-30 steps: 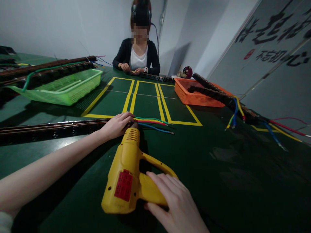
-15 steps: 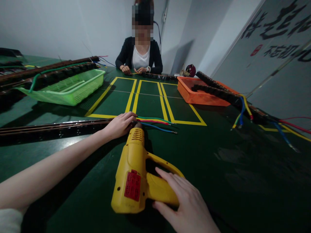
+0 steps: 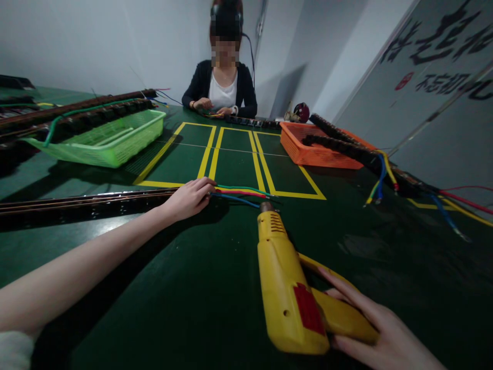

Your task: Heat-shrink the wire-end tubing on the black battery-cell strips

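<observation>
A yellow heat gun [image 3: 283,277] with a red label is held by its handle in my right hand [image 3: 385,329], whose fingers wrap round the grip. Its metal nozzle [image 3: 266,206] points away from me, at the tip end of the blue wire [image 3: 241,200]. My left hand [image 3: 190,198] is closed over the right end of a long black cable chain [image 3: 96,204] lying on the table. Green, red and blue wires come out past my left fingers and spread to the right. What exactly the fingertips press on is hidden.
The green table [image 3: 185,303] bears yellow tape rectangles. A light-green basket [image 3: 115,146] with dark chains stands at the left, an orange basket [image 3: 298,146] with chains and coloured wires at the right. Across the table sits a person [image 3: 223,92], hands on a yellow wire and chain.
My right hand has moved the heat gun to the right, from beside my left hand to the wire ends. My left hand stays in place. The person opposite has lifted one hand slightly.
</observation>
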### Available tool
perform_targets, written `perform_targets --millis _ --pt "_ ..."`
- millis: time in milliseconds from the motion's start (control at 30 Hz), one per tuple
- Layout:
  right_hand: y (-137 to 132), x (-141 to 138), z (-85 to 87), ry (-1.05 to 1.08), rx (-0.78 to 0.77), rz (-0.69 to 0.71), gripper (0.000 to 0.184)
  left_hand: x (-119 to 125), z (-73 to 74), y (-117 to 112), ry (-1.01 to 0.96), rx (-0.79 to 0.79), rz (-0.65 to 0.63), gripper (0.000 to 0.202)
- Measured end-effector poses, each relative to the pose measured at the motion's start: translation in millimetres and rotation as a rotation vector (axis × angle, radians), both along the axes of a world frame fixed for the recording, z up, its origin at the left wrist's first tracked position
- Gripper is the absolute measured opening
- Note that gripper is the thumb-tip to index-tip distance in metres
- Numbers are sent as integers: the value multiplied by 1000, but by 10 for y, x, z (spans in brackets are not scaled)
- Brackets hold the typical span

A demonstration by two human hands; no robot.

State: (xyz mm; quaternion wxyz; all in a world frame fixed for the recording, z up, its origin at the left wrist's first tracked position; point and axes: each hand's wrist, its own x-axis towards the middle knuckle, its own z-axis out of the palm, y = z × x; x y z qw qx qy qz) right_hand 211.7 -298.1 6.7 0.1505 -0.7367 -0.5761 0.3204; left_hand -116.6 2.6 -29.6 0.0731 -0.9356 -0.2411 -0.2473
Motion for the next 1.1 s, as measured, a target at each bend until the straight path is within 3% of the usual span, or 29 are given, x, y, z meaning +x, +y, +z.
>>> perform_targets --millis 100,300,533,767,1100 --pt "-38 116 20 -31 10 3 80 0 5 -3 2 -6 0 21" --pt "-46 89 72 -138 97 87 56 -3 15 -10 3 -17 3 23" --pt "-79 25 -5 -190 132 72 56 11 37 -33 1 -19 10 23" --pt "155 -423 22 -209 64 153 52 8 11 -14 2 -21 15 23" --pt "305 -1085 -23 -251 295 305 56 18 3 -11 -19 -28 -3 24"
